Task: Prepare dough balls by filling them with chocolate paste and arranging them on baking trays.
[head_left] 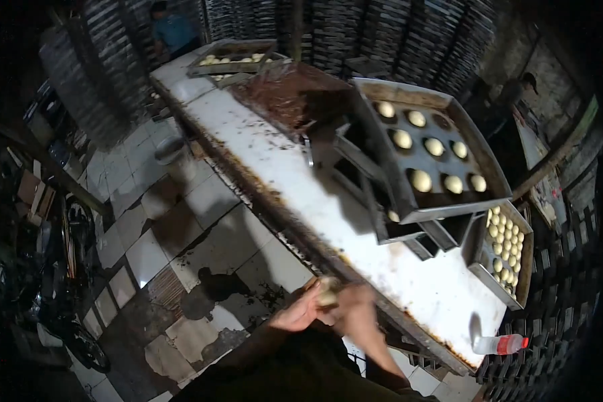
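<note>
Indoors: a long white table [415,278] is running diagonally, patchy floor tiles [151,258] lying to its left and slatted walls [409,37] rising beyond it.
Trays: a metal top tray [457,210] bearing pale balls is sitting on a stack upon the table.
Bottle: a red-capped bottle [496,344] is lying by the table's lower right corner.
Left hand: the left hand [297,311] is reaching up beside the table's near edge, fingers grasping a pale dough ball [327,293].
Right hand: the right hand [356,311] is blurring next to that ball; whether its fingers are gripping, I cannot tell.
Edges: the table's stained rim is passing close beyond both hands; bare white surface is stretching between rim and stack.
</note>
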Motion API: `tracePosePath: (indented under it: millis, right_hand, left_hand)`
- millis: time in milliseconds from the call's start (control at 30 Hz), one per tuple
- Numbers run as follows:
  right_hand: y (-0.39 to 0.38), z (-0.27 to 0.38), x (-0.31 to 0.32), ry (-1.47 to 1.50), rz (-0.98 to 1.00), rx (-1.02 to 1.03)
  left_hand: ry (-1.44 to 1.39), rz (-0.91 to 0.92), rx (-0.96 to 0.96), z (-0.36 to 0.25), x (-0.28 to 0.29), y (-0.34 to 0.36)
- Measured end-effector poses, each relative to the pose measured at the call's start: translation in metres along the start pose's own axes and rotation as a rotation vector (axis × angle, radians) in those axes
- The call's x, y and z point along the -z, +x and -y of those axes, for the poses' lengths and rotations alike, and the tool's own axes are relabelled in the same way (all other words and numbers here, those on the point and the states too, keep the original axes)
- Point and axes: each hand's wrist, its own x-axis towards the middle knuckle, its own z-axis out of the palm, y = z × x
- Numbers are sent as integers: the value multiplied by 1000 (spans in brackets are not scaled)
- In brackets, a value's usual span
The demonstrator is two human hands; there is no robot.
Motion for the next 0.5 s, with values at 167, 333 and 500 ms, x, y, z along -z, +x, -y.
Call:
tracePosePath:
  millis: [167, 333, 500]
  right_hand:
    - [65, 86, -30, 972, 377, 120]
    - [157, 76, -103, 819, -233, -140]
    - [234, 50, -74, 921, -420, -326]
  left_hand:
    - [172, -228, -870, -28, 103, -52]
    - [-414, 176, -728, -99, 93, -49]
    - [-234, -68, -701, -150, 117, -19]
